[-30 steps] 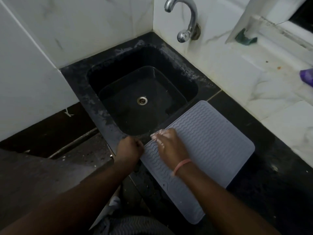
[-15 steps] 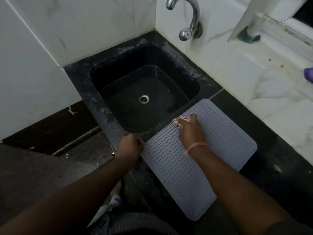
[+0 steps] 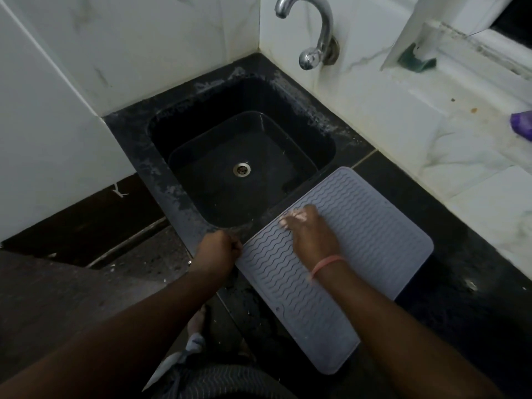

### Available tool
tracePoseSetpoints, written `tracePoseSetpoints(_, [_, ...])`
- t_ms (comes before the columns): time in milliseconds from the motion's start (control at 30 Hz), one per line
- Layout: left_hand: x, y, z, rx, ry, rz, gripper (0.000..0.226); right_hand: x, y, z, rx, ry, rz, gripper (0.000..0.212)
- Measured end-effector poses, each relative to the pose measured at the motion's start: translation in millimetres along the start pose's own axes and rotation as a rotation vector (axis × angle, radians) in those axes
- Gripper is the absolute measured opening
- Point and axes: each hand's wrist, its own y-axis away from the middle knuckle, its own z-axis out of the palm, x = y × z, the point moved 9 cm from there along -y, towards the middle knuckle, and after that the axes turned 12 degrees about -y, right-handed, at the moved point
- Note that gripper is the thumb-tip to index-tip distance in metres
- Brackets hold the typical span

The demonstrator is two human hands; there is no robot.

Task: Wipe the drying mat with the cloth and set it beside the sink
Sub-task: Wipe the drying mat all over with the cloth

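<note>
A grey drying mat [image 3: 371, 234] with wavy ridges lies flat on the black counter, its far-left edge against the rim of the black sink [image 3: 328, 139]. My left hand [image 3: 218, 251] grips the mat's left corner at the counter's front edge. My right hand [image 3: 311, 231] lies on the mat near the sink-side edge, with a small pale cloth [image 3: 293, 216] under its fingertips. Most of the cloth is hidden beneath the fingers and blurred.
A chrome tap [image 3: 313, 33] juts from the white tiled wall over the sink. White marble ledge [image 3: 449, 145] runs along the right, with a green object [image 3: 414, 60] and a purple object [image 3: 522, 122] on it. Dark floor lies below left.
My right hand with the cloth slid along the mat's sink-side edge, first away from me, then back toward the near-left. My left hand stayed on the mat's corner.
</note>
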Motion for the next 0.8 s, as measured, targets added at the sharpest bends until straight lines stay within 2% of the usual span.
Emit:
tracePoseSetpoints(100, [-1,-3,3,0.0,-0.007,-0.001,0.022,30,-21,-24,0.048,0.059,0.16,0.04])
tracePoseSetpoints(200, [-2,-4,2,0.003,-0.012,-0.034,0.023,7,-14,-21,0.034,0.032,0.151,0.04])
tracePoseSetpoints(433, [-1,-4,-3,0.059,-0.04,-0.068,0.018,-77,49,50,-0.148,-0.038,-0.08,0.04])
tracePoseSetpoints(533, [1,-4,0,0.016,-0.047,-0.034,0.022,-51,24,34,-0.095,0.014,-0.141,0.044])
tracePoseSetpoints(567, [2,-3,2,-0.001,-0.046,-0.021,0.021,-34,11,22,-0.082,0.059,-0.127,0.047])
tracePoseSetpoints(700, [5,-3,-3,0.028,-0.081,-0.027,0.02,45,-35,-38,0.03,0.046,0.208,0.04])
tracePoseSetpoints(800, [6,-5,-4,0.04,-0.107,-0.046,0.021,52,-47,-53,0.047,0.056,0.294,0.043])
